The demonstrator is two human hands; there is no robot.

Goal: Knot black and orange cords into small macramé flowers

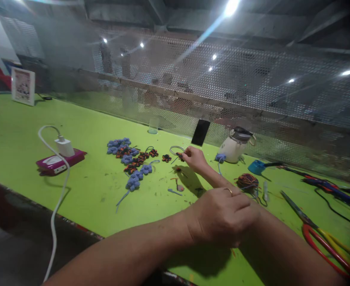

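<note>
My right hand [196,159] reaches out over the table, thumb and fingers pinching a small dark-and-orange crochet flower [180,156]. A loop of yarn stands up beside that flower. My left hand [222,216] is closed in front of my right forearm, a ring on one finger; whatever its fingers hold is hidden. Left of my right hand lies a single dark-and-orange flower [166,158]. Farther left are several blue crochet flowers [134,180] with trailing yarn tails, mixed with more dark-and-orange ones [138,161]. Short yarn scraps [175,192] lie below my right hand.
Right of my arms are a multicoloured yarn ball [247,181], red-handled scissors [309,226], a corded tool [327,186] and a blue scoop-like item [257,167]. A white jar [233,147] and a dark phone-like panel [200,132] stand behind. A power strip [61,162] sits left.
</note>
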